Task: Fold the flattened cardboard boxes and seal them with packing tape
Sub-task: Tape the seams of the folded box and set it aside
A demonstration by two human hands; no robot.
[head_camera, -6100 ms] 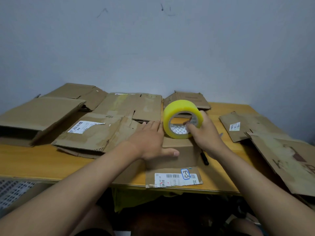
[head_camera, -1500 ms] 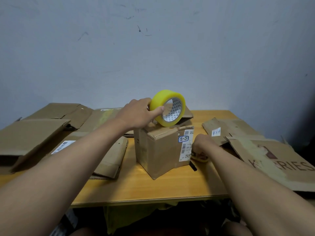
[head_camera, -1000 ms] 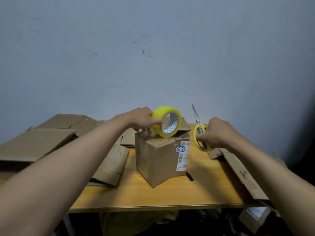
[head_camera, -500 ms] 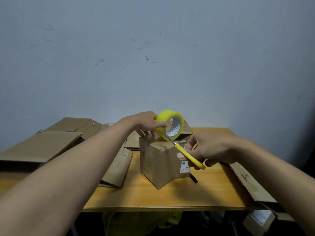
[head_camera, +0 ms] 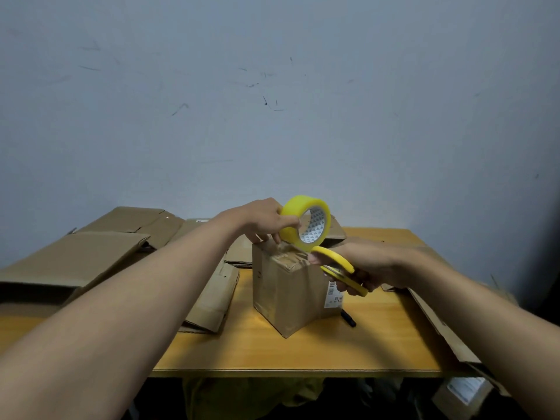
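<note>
Big grey-blue wall [head_camera: 272,101] with scuff marks fills most of the room behind the desk. In front of it there's a wooden table [head_camera: 303,353], and the left side of it is piled with flattened cardboard boxes [head_camera: 91,253], a few overlapping each other, one folded piece [head_camera: 212,298] lying just left of the middle. More flat cardboard [head_camera: 439,328] hangs over the right edge.

Dead centre on the table stands the folded box [head_camera: 288,295], upright, turned corner-on to the person, with a white shipping label [head_camera: 332,295] on its right face. The top flaps are closed and there's shiny clear tape crinkled across them.

The left hand [head_camera: 263,219] is gripping the yellow roll of packing tape [head_camera: 306,222], held on edge just above the back of the box top, fingers curled round the roll and fingertips down by the flaps. A strip of tape runs from the roll down to the box.

The right hand [head_camera: 369,268] is wrapped round the yellow-handled scissors [head_camera: 339,268], held at the box's top right corner, right under the roll. Can't make out the blades.

Small black marker [head_camera: 348,318] lies on the table beside the box.
</note>
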